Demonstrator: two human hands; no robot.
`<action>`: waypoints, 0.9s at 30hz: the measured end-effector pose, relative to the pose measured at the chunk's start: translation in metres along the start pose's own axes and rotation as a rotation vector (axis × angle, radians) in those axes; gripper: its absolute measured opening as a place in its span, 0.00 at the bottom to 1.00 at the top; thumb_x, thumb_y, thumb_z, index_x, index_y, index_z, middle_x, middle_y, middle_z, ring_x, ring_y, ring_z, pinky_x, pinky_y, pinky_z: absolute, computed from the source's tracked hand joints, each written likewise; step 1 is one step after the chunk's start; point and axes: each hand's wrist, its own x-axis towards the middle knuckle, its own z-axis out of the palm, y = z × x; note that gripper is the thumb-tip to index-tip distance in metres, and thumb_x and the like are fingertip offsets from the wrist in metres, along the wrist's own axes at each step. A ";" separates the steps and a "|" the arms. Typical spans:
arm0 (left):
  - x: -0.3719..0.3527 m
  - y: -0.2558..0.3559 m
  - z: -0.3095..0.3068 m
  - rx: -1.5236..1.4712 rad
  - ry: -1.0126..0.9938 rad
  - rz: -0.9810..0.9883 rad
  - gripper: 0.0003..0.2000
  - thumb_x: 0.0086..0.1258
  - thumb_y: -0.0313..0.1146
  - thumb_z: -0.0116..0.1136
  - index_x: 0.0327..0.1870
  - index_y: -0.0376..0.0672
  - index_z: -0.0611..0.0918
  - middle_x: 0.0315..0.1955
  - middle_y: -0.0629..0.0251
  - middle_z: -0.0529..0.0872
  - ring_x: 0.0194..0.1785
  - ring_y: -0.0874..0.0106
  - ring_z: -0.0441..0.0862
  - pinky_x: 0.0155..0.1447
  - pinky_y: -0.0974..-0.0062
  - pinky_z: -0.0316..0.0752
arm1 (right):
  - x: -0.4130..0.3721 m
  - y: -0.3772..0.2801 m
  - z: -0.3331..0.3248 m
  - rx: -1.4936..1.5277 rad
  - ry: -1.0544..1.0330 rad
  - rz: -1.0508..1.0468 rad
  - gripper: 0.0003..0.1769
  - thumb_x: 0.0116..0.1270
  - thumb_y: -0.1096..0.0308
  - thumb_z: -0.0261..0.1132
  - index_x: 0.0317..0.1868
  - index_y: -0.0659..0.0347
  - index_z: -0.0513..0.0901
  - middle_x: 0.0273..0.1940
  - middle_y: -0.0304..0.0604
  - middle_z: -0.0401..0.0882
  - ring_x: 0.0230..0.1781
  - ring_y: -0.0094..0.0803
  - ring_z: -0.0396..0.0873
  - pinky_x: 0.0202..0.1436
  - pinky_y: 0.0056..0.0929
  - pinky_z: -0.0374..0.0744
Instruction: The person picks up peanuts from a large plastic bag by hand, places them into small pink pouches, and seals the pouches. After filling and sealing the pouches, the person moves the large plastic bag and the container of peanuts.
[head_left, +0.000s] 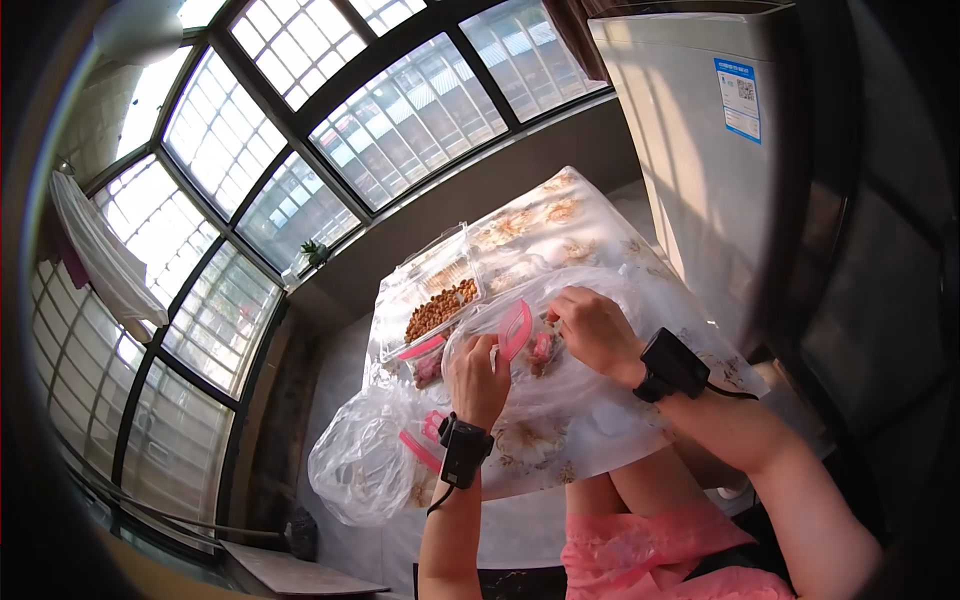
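Observation:
My left hand [478, 380] has its thumb and fingers closed at the pink-edged mouth of a small clear bag [516, 332]. To the right of it, my right hand [595, 328] is held in a pinch, and what sits between its fingertips is too small to make out. Small pink-wrapped pieces [541, 350] lie between the two hands, on crinkled clear plastic. Just beyond my left hand is another bag with a pink strip and reddish contents [428, 368]. A clear plastic tray [470, 258] holds brown nut-like pieces [440, 310] farther back.
A flower-patterned cloth covers the table [530, 440]. Crumpled clear plastic [360, 460] hangs over its left edge, near a pink strip [420, 452]. A white appliance [690, 130] stands at the right, with windows [410, 110] behind. My legs are under the near edge.

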 end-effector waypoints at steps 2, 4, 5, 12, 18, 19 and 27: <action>-0.003 -0.006 0.011 0.015 0.007 0.018 0.11 0.64 0.22 0.59 0.47 0.36 0.86 0.44 0.50 0.88 0.47 0.49 0.86 0.52 0.56 0.80 | -0.002 0.003 0.003 -0.049 -0.015 -0.008 0.05 0.61 0.78 0.62 0.37 0.65 0.83 0.38 0.50 0.82 0.45 0.48 0.83 0.51 0.41 0.83; -0.005 -0.010 0.016 0.030 0.009 0.035 0.14 0.62 0.20 0.57 0.49 0.35 0.86 0.45 0.49 0.88 0.49 0.47 0.85 0.54 0.54 0.78 | -0.003 0.004 0.005 -0.096 -0.032 -0.013 0.04 0.62 0.77 0.62 0.36 0.66 0.84 0.38 0.50 0.82 0.46 0.47 0.83 0.52 0.40 0.83; -0.006 -0.010 0.017 -0.010 0.018 0.053 0.15 0.62 0.20 0.56 0.50 0.35 0.85 0.45 0.49 0.87 0.50 0.46 0.84 0.54 0.54 0.78 | -0.004 0.005 0.006 -0.125 -0.042 -0.031 0.05 0.61 0.78 0.63 0.36 0.66 0.84 0.39 0.50 0.82 0.47 0.47 0.83 0.52 0.39 0.83; -0.008 -0.010 0.011 -0.059 -0.029 0.054 0.14 0.62 0.20 0.56 0.48 0.35 0.86 0.43 0.50 0.86 0.48 0.46 0.83 0.53 0.54 0.76 | -0.005 0.004 0.004 -0.165 -0.155 -0.032 0.07 0.61 0.79 0.64 0.40 0.65 0.85 0.43 0.50 0.81 0.50 0.49 0.81 0.57 0.41 0.81; -0.011 -0.012 0.013 -0.123 -0.024 0.028 0.09 0.65 0.21 0.60 0.45 0.35 0.85 0.39 0.51 0.85 0.45 0.47 0.83 0.49 0.54 0.76 | -0.008 0.005 0.009 -0.266 -0.190 -0.069 0.07 0.60 0.76 0.68 0.40 0.62 0.87 0.42 0.47 0.82 0.49 0.46 0.81 0.56 0.41 0.80; -0.012 -0.012 0.013 -0.155 -0.006 0.042 0.08 0.65 0.21 0.61 0.44 0.35 0.85 0.38 0.50 0.85 0.44 0.47 0.83 0.48 0.54 0.76 | -0.008 0.006 0.009 -0.266 -0.195 -0.074 0.07 0.60 0.76 0.68 0.40 0.62 0.87 0.42 0.47 0.82 0.49 0.46 0.81 0.56 0.41 0.80; -0.014 -0.009 0.010 -0.172 0.044 -0.011 0.07 0.65 0.19 0.63 0.43 0.35 0.85 0.38 0.53 0.85 0.41 0.49 0.84 0.44 0.59 0.77 | -0.008 0.006 0.011 -0.277 -0.179 -0.056 0.05 0.60 0.73 0.69 0.37 0.58 0.86 0.39 0.43 0.84 0.48 0.44 0.81 0.55 0.41 0.79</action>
